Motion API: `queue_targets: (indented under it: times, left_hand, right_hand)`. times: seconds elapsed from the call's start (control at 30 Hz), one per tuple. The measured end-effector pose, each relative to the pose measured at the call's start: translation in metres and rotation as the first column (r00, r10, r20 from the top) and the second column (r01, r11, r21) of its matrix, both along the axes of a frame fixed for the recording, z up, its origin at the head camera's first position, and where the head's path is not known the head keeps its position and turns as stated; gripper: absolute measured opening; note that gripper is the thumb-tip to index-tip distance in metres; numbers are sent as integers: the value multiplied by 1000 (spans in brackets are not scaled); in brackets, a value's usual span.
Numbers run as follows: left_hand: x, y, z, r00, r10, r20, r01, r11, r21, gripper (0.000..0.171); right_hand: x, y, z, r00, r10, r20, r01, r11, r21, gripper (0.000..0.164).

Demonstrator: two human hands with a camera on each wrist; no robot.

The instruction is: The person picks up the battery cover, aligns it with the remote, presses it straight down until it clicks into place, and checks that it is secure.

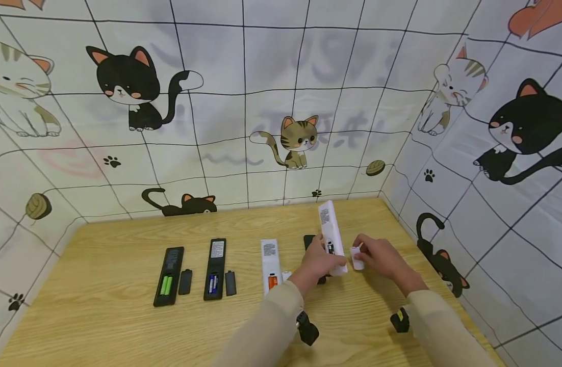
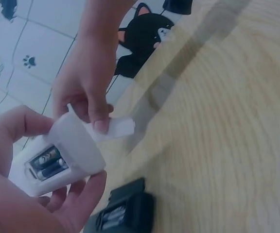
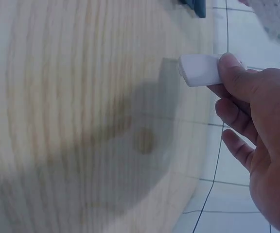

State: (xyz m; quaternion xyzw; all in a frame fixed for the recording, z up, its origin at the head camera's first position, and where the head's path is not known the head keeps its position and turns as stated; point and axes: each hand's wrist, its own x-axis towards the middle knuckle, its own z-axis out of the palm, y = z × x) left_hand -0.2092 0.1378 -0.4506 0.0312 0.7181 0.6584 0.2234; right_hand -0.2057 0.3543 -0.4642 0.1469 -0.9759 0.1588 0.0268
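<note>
My left hand (image 1: 318, 262) grips a white remote control (image 1: 332, 224), tilted up off the table with its back toward me. Batteries (image 2: 47, 164) show in its uncovered compartment in the left wrist view. Just to the right, my right hand (image 1: 381, 255) pinches a small white battery cover (image 3: 201, 70) between thumb and fingers, apart from the remote. Behind and below the left hand lies a dark remote (image 2: 125, 213), its compartment also uncovered with batteries inside; the head view has most of it hidden by that hand.
On the wooden table (image 1: 111, 326) to the left lie two black remotes, one with green batteries (image 1: 166, 285) and one with blue (image 1: 213, 283), each beside its black cover (image 1: 230, 283). Another white remote (image 1: 271, 255) holds orange batteries. Cat-printed cloth walls (image 1: 226, 117) border the table.
</note>
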Motion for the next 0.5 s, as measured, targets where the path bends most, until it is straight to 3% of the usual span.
queue_targets:
  times: [0.13, 0.4, 0.5]
  left_hand:
    - [-5, -19, 3, 1000, -21, -10, 21, 999, 47, 77]
    - [-3, -61, 9, 999, -49, -23, 51, 996, 71, 96]
    - [1, -77, 8, 998, -49, -45, 51, 998, 34, 99]
  right_hand:
    - [0, -11, 5, 1000, 26, -6, -26, 1000, 0, 18]
    - [-5, -35, 10, 997, 68, -22, -69, 997, -22, 18]
    - [-5, -47, 14, 996, 89, -14, -89, 995, -39, 18]
